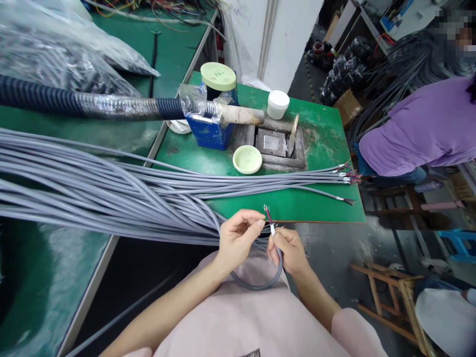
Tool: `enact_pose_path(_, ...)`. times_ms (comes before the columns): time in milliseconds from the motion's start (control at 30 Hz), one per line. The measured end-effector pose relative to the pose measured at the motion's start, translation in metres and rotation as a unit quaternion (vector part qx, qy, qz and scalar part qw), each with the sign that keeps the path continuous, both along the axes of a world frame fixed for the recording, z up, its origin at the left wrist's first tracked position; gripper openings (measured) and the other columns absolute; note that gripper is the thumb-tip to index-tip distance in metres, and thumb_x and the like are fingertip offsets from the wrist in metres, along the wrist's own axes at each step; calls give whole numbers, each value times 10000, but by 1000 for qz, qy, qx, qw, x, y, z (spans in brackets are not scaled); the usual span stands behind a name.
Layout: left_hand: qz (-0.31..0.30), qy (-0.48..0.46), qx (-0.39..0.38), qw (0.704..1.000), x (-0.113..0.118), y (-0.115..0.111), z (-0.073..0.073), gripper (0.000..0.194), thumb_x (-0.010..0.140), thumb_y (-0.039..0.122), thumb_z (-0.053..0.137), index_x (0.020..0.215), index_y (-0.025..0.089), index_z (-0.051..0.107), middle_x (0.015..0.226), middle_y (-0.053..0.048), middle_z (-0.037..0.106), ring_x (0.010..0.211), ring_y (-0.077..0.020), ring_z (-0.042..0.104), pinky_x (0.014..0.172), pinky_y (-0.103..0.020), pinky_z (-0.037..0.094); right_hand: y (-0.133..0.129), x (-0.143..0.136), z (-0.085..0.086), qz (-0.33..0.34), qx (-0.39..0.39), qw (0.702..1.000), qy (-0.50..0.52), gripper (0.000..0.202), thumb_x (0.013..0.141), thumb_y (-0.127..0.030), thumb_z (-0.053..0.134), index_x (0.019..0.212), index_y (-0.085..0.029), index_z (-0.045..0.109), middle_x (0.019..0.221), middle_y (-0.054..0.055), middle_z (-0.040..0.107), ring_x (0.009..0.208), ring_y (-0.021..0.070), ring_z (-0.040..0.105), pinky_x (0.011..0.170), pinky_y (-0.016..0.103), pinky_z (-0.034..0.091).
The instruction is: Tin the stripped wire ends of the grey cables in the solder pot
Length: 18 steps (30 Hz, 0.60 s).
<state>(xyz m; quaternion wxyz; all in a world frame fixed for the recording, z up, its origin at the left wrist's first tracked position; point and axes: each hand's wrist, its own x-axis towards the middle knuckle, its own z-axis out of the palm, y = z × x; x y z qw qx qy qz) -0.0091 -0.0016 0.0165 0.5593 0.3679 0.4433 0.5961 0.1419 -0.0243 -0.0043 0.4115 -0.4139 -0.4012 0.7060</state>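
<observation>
My right hand (288, 249) is closed around a grey cable (278, 270), just below the white band at its stripped end. From that end, thin coloured wires (268, 214) stick upward, and the cable loops down in front of my shirt. Thumb and forefinger of my left hand (240, 237) are pinched together right beside these wires; what lies between the tips is too small to make out. Behind my hands, a thick bundle of grey cables (141, 183) stretches across the tables, with several stripped ends (347, 177) fanned out at the right edge.
On the green table (323, 134) are a solder pot (273, 143) with a scraper (293, 136), a pale dish (247, 159), a white tub (278, 104) and a blue box (210, 131). An extraction hose (122, 105) reaches over it. Another person (420, 129) sits at right, near a wooden stool (394, 297).
</observation>
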Motion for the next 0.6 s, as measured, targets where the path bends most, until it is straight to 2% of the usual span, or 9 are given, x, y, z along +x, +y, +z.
enact_pose_path(100, 2, 42, 11, 999, 2, -1, 3, 102, 764, 247, 703, 824, 166, 690, 581, 31, 548, 517, -67, 467, 490, -177, 375, 0, 0, -1, 1, 1, 1000, 0, 352, 892, -424, 549, 662, -164, 602, 376, -43, 504, 323, 82, 402, 389, 206, 272)
enact_pose_path(267, 4, 29, -23, 999, 4, 6, 6, 156, 752, 296, 714, 793, 161, 648, 503, 69, 461, 458, -54, 393, 454, -173, 322, 1, 0, -2, 1, 0, 1000, -6, 355, 887, -439, 551, 664, -167, 599, 377, -48, 501, 321, 82, 397, 422, 219, 323)
enact_pose_path(600, -17, 9, -60, 998, 7, 11, 11, 202, 722, 320, 734, 779, 158, 628, 505, 78, 445, 458, -51, 391, 469, -175, 343, 0, 0, -3, 1, -9, 1000, -27, 387, 870, -487, 553, 650, -172, 588, 367, -51, 486, 312, 84, 392, 424, 222, 345)
